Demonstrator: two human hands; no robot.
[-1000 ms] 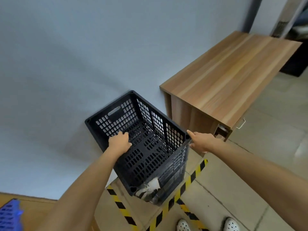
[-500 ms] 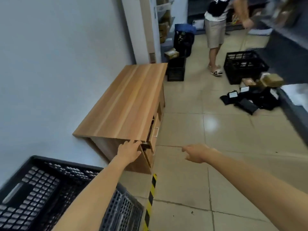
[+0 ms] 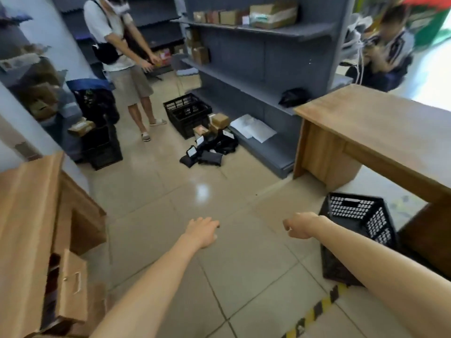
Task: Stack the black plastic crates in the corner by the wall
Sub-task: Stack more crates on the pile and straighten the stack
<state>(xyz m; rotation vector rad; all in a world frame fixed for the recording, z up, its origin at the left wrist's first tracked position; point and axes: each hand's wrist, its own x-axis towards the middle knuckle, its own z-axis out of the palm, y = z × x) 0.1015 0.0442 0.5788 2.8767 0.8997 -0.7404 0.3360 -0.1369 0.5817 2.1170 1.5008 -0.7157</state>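
A black plastic crate point(image 3: 358, 225) stands on the floor at the right, under the edge of a wooden table, partly hidden behind my right forearm. Another black crate point(image 3: 186, 113) stands farther off by the grey shelving. More dark crates point(image 3: 102, 145) are stacked at the left near a wall. My left hand point(image 3: 201, 230) hangs over the tiled floor with relaxed fingers and holds nothing. My right hand point(image 3: 300, 225) is loosely curled, empty, just left of the near crate.
A wooden cabinet point(image 3: 26, 228) with an open drawer stands at the left. A wooden table point(image 3: 380, 132) fills the right. Grey shelving point(image 3: 263, 62) with boxes is ahead; black pouches point(image 3: 210, 152) lie on the floor. One person point(image 3: 122, 57) stands ahead, another point(image 3: 388, 50) is at the right.
My view has swung right, away from the wall and the crate I was holding. Both hands have let go and now hang empty over the floor.
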